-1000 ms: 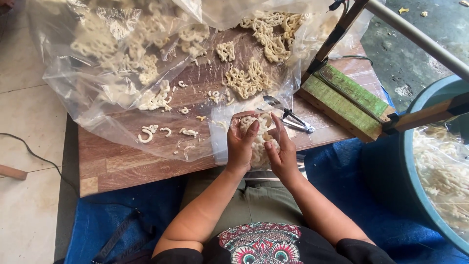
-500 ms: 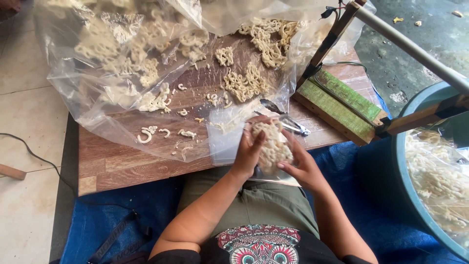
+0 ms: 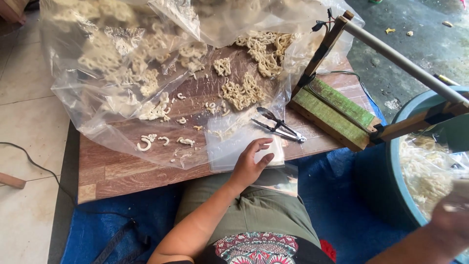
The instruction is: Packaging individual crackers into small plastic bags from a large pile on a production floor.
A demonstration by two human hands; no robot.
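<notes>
My left hand (image 3: 249,164) lies flat and open on the small clear plastic bags (image 3: 229,151) at the wooden worktop's (image 3: 122,166) near edge; my right hand (image 3: 452,222), blurred, its grip unreadable, is far right over the blue tub (image 3: 398,127).

The right hand (image 3: 452,222) is blurring badly at the lower right corner, its fingers running off the frame edge, so whatever it may be gripping over the blue tub (image 3: 398,161) is impossible to make out. The tub itself is being cut off by the right edge (only its left rim is showing). The big clear plastic bag (image 3: 112,73) is running out past the top, and the creased film is clouding the pale crackers (image 3: 105,58) inside.
</notes>
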